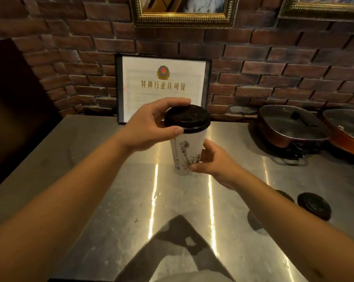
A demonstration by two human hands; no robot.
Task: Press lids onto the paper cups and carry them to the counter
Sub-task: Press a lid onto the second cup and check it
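Observed: a tall white paper cup (186, 153) stands upright on the steel tabletop (103, 180), a little past centre toward 12 o'clock, in front of a framed certificate (163, 88) that leans on the brick wall. A black lid (187, 118) sits on the cup's mouth and appears level, though whether its rim is fully snapped down cannot be told. The left hand (145, 127) grasps the lid from the 9 o'clock side, its fingers (177, 102) curled over the far edge and the thumb at the near edge. The right hand (212, 159) grips the lower wall of the cup from 3 o'clock, steadying it near the base. Spare black lids (314, 205) lie on the tabletop at about 4 o'clock, well apart from the cup; two lidded pans (292, 124) sit at 2 o'clock. Assessment: the seating step is in hand. Recommended practice: keep the lower grip light so the paper wall does not buckle, press straight down, and work the pressure round the whole rim so that no side is left lifted before the cup is carried away
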